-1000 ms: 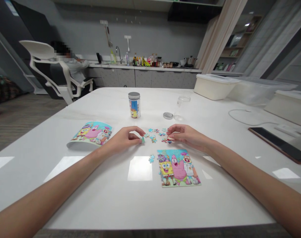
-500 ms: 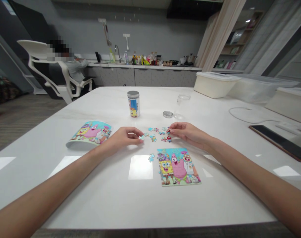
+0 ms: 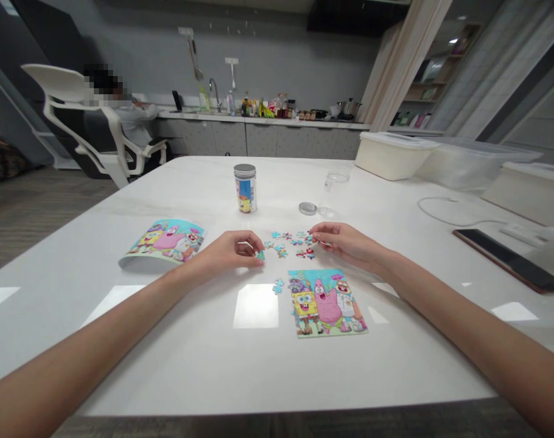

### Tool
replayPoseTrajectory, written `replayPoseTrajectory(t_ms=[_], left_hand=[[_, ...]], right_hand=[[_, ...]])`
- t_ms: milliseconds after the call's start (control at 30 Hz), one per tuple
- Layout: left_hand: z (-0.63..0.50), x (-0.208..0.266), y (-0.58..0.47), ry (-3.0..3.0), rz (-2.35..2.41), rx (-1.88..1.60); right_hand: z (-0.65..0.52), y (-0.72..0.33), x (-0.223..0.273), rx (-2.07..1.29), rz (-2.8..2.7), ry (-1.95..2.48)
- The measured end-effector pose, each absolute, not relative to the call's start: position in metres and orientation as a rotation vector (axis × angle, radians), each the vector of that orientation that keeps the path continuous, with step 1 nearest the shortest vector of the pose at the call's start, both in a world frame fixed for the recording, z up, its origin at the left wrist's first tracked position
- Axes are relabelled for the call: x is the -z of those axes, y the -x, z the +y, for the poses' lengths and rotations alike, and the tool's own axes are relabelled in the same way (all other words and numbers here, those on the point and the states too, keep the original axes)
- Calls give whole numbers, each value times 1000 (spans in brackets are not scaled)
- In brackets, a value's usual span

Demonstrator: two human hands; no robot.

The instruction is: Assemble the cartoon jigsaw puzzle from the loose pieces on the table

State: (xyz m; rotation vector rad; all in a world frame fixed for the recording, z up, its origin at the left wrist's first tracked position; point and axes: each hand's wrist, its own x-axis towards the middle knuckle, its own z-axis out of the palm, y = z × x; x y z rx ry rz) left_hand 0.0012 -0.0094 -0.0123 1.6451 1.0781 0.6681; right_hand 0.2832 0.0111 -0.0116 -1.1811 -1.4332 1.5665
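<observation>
My left hand [image 3: 238, 249] pinches a small blue-green jigsaw puzzle piece [image 3: 260, 255] between thumb and fingers, just left of the loose pieces. My right hand [image 3: 343, 243] has its fingers closed at the right end of that cluster, with a jigsaw puzzle piece partly hidden at its fingertips. Several loose puzzle pieces [image 3: 281, 250] in blue, red and white lie between the hands. Nearer to me is a joined cartoon puzzle [image 3: 328, 304], and one blue piece [image 3: 277, 286] rests off its upper left corner.
A curved picture sheet [image 3: 165, 240] lies beyond my left forearm. Farther back stand a lidded jar [image 3: 245, 190], a loose metal lid [image 3: 307, 208] and a clear jar [image 3: 335, 193]. A phone [image 3: 509, 258], a cable and plastic boxes [image 3: 391, 157] are at right. A person sits at back left.
The piece in my left hand has turned and now shows a greener face. My right fingers have shifted slightly over the pieces. The view has moved a little; the joined puzzle is unchanged.
</observation>
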Motion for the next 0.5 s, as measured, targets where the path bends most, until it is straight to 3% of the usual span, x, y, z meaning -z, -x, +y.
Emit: replayPoseTrajectory(t_ms=[500], left_hand=[[-11,10,-3,-1645,1116,-613]], right_hand=[[7,-283,12,-1610,-1451,1175]])
